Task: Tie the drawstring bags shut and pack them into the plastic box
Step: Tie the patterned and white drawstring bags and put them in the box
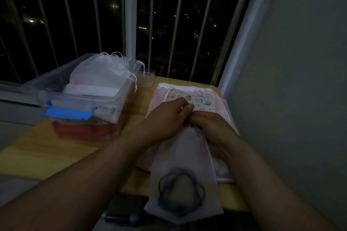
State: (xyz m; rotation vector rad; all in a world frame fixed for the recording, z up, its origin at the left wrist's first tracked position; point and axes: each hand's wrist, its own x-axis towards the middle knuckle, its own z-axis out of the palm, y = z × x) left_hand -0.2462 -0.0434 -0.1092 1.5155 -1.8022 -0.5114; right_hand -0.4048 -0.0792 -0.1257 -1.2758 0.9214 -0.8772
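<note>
both my left hand [165, 121] and right hand [213, 130] pinch the neck of the white drawstring bag [185, 157], fingers curled, over the wooden desk [56, 146]; plastic box [78, 97] at left, barred window [129, 15] behind.

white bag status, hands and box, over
Pinching neck of white bag: left hand, right hand. The box open, bags already inside. Nothing in the way.

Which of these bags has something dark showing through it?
The white bag nearest the camera; a dark coiled loop shows through its lower end. Others show none.
</note>
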